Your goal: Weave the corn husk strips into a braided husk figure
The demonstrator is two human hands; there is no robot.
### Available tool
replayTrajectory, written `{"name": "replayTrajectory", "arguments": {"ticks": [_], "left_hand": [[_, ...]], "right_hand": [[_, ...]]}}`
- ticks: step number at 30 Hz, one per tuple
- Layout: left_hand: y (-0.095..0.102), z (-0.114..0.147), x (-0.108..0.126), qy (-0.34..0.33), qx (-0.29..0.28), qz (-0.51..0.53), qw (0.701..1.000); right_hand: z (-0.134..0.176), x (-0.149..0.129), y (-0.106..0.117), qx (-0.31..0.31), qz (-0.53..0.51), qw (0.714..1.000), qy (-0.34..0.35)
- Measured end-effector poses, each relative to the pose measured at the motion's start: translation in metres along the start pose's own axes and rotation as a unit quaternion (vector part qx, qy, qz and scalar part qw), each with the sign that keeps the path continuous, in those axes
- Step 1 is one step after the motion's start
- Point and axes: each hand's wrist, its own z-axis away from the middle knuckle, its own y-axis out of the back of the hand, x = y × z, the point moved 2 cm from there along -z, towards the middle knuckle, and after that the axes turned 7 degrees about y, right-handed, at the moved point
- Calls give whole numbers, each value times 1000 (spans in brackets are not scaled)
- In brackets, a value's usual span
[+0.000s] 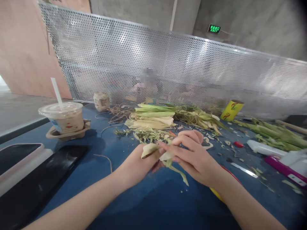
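Note:
My left hand (141, 159) is closed around a pale corn husk (150, 149), its folded end standing up by the thumb. My right hand (192, 156) meets it from the other side, with thumb and fingers pinched on the same husk bundle. Below the fingers a narrow green strip (179, 174) hangs over the blue table. Just beyond my hands lie dried green sprigs (150, 134), and behind them a stack of flat corn husks (153, 116). Under my right forearm a red and yellow object (217, 194) is mostly hidden.
At left are a lidded drink cup (68, 119) in a cardboard holder, a phone (19, 156) and a black tablet-like slab (45, 185). Twine (117, 113) lies behind. At right are a blade (244, 170), a white and purple tool (285, 171) and a yellow can (232, 110). Perforated metal (168, 60) backs the table.

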Motion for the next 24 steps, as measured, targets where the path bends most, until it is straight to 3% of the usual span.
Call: {"name": "replayTrajectory", "arguments": {"ticks": [5,11,18,24], "left_hand": [[0,-1,1,-3,13,12,1000],[4,1,5,4,25,-16,1000],[2,-1,5,-28,-2,20,999],[4,0,4,-27,6,-34,999]], "right_hand": [[-2,2,1,76,2,997,15],[-5,2,2,88,7,996,7],[-5,4,3,74,1,997,-7],[1,0,0,-2,10,1000,15]]}}
